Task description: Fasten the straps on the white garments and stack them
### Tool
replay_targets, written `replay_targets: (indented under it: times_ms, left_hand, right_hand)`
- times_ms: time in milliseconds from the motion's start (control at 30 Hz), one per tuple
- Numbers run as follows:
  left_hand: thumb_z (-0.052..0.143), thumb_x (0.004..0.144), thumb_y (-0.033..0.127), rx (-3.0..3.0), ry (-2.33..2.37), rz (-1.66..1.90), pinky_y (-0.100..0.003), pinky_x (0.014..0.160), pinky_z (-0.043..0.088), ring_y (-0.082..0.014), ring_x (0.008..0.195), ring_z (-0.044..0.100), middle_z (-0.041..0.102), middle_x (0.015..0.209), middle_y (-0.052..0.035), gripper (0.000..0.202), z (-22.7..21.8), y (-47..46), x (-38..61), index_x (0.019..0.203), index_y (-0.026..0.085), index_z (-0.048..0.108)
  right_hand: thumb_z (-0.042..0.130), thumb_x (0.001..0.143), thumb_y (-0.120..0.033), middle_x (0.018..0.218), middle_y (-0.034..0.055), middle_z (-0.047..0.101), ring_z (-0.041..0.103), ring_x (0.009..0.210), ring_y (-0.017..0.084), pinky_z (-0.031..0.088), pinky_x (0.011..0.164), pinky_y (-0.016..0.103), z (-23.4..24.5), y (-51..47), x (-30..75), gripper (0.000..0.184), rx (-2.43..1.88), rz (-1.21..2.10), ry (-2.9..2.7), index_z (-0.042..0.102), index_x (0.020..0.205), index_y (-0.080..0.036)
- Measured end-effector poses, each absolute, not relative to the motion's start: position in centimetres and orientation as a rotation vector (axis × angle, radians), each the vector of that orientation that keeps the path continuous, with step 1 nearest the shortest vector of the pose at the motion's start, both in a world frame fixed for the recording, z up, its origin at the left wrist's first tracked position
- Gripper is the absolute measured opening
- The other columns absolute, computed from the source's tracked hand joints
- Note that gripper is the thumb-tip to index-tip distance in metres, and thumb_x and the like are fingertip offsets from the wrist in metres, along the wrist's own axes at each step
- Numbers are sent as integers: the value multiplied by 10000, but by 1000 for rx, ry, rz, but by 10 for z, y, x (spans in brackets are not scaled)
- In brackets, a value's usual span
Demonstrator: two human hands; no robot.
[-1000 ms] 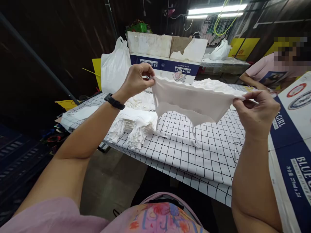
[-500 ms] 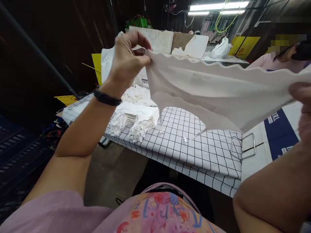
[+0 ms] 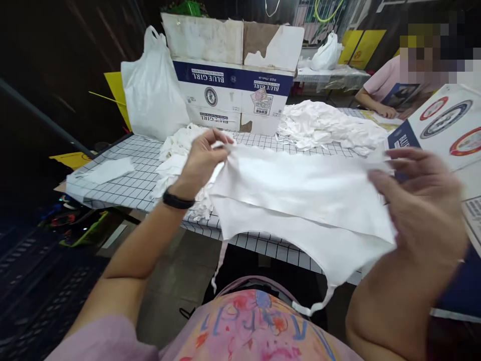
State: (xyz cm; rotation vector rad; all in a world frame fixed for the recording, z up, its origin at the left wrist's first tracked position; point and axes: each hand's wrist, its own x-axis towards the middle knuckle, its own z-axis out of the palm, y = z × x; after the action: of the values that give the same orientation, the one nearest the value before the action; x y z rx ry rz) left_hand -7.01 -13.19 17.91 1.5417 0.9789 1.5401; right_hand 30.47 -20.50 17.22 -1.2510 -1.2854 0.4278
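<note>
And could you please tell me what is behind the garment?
Past the garment, I can see a white heap, a box and parts of the table. The tabletop directly behind is covered, so anything there cannot be seen.

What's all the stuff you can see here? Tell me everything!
Checked table: one, white and black, middle
Strappy garment: one, white, held at centre
Cloth piles: number unclear, white, on table
Flat cloth: one, white, table's left
Printed boxes: two, white and blue, back and right
Plastic bags: two, white, back
Panels: several, yellow, background
Crates: number unclear, dark, lower left
Co-worker: one, pink sleeve, upper right
Shirt: one, pink, bottom
Wristband: one, black, left wrist
Left hand: one, bare, garment's left corner
Right hand: one, bare, right corner
</note>
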Motion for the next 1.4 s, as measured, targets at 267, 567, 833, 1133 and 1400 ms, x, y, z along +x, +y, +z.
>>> replay_targets:
  times_ms: [267,567,833,1133,1400]
  left_hand:
    - [581,631,21,1570,1604,937,-317,739,507,-182,818,602,645,969,-49,280,22,-58,-12,845,198,551]
    - [553,655,-51,1817,1629,842,-384,870,547,-185,851,598,574,1129,-65,392,11,-40,-20,944,214,559]
    - [486,804,-50,2185,1641,836,-469,1145,481,-270,1356,535,485,1479,-166,451,-1,-21,-10,1185,173,578]
    - [405,1081,498,2623,918,242,-517,1345,109,-252,1640,129,252,1739,-59,562,3,-56,49,1587,253,396]
    - [371,1093,487,2638,639,60,-609,1322,33,-272,1639,127,235,1739,-46,541,-2,-66,100,1588,275,426]
  right_hand:
    - [775,625,-336,824,3,628,615,761,195,512,712,348,27,-91,325,475,-1827,790,-1222,670,1067,-199]
    - [750,694,-371,823,5,666,644,778,206,541,798,380,-5,-72,337,462,-1827,684,-1274,701,1130,-226]
    - [774,703,-351,1016,51,725,708,908,235,576,907,440,-11,-52,333,525,-1847,720,-1146,643,1198,-233]
    - [744,650,-294,1247,90,690,732,900,234,602,901,458,-12,-63,334,652,-1838,672,-1205,602,1283,-233]
    - [628,818,-361,1404,161,614,607,1275,330,513,1082,527,-17,-79,337,560,-1902,413,-1509,630,1357,-208]
